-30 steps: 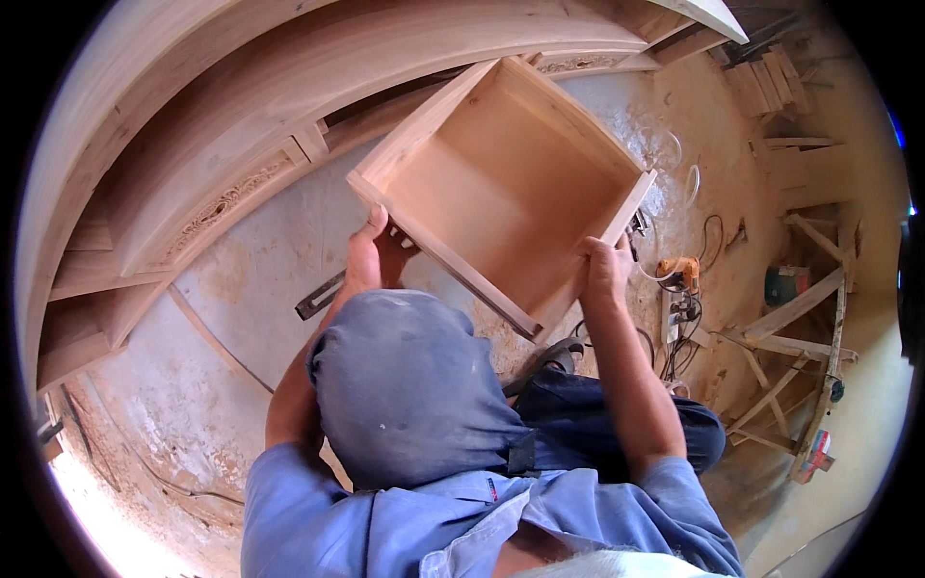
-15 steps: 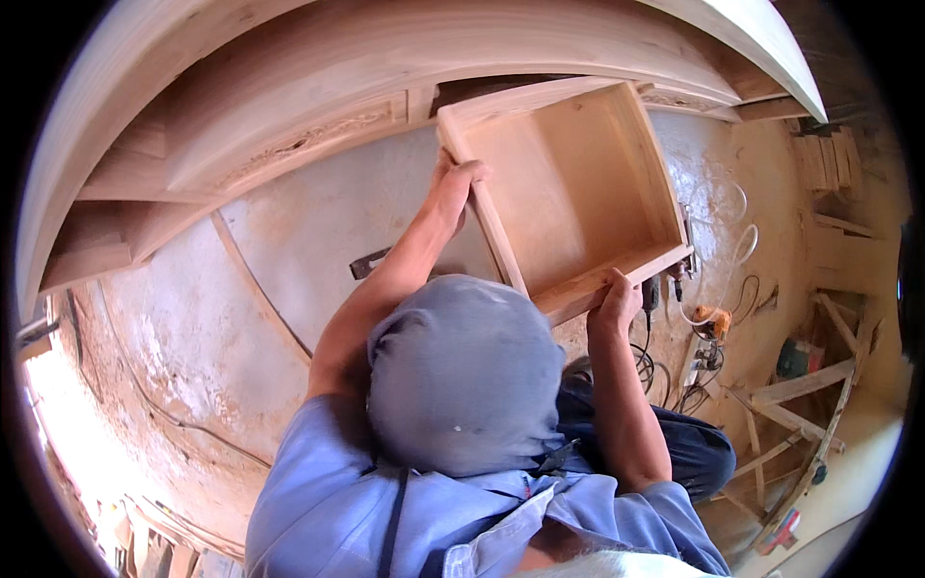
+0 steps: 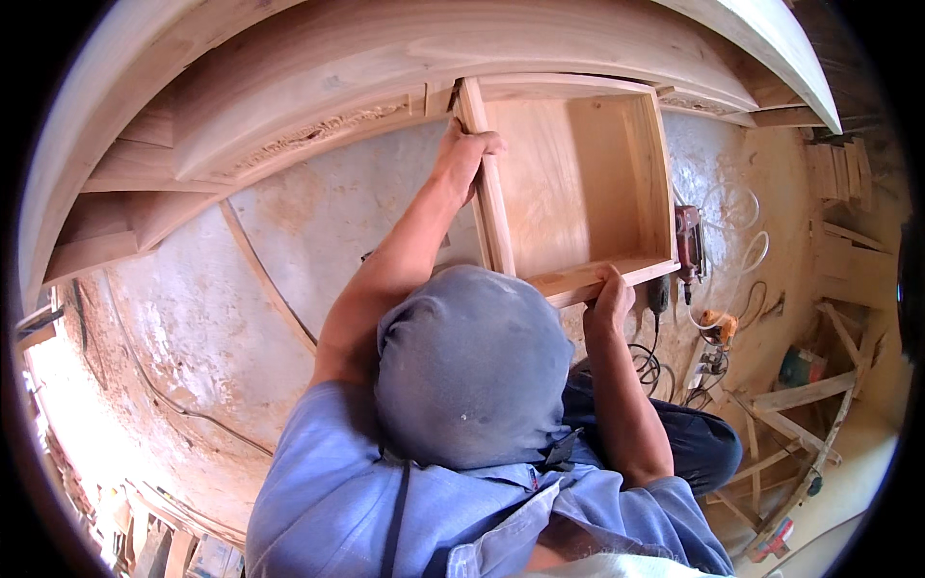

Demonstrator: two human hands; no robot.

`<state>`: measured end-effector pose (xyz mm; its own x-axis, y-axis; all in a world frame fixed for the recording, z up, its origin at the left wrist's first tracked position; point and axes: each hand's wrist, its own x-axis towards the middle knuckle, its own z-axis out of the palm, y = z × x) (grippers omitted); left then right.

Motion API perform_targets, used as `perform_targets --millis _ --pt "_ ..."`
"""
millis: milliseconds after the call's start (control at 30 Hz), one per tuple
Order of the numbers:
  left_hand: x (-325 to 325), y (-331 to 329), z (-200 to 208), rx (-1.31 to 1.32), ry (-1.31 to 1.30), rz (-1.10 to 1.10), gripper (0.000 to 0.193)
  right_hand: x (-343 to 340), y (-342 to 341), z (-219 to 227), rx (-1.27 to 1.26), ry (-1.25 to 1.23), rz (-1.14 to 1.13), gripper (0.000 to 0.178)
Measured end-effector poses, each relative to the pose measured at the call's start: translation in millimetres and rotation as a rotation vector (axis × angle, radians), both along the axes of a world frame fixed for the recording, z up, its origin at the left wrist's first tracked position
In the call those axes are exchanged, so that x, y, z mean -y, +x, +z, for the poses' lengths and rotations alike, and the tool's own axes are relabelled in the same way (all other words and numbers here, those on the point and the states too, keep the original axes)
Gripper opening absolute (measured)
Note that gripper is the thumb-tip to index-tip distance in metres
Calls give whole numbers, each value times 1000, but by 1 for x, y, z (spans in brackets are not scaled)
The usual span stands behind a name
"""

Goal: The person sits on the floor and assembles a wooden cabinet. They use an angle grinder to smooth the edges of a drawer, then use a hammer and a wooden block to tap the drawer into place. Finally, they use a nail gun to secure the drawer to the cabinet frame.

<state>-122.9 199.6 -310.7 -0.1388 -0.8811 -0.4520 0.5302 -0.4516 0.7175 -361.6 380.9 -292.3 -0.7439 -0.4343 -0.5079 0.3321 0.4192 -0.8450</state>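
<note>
An open-topped wooden drawer is held up against the front of a large pale wooden cabinet. Its far side meets the dark opening under the cabinet's curved edge; whether any of it is inside I cannot tell. My left hand is closed round the drawer's left panel near its far end, thumb over the top edge. Gripping the near side toward its right end is my right hand, with its fingertips over the rim. The drawer's underside is hidden.
Right of the drawer lie a dark red power tool, a black-handled tool, an orange tool and tangled cords. A wooden frame stands farther right. A thin strip crosses the floor at left. Rounded grey cloth blocks the near middle.
The drawer has turned from a tilt to sit nearly square with the cabinet front, its left far corner shifting right and away. Both hands have kept their grip and moved with it.
</note>
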Motion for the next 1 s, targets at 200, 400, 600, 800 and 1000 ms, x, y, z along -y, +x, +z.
perform_targets --millis 200,400,600,800,1000 --pt "-1 1 -3 -42 -20 34 42 -6 -8 -1 -51 -9 78 13" --pt "4 0 -11 -1 27 114 39 6 -2 -3 -143 -120 81 10" --pt "-13 -4 6 7 -22 158 50 61 -4 0 -22 -185 254 29" --pt "-66 31 40 303 -196 -91 58 155 15 12 426 -495 402 74" --pt "-50 68 180 633 -1055 -95 59 242 25 7 529 -609 561 85"
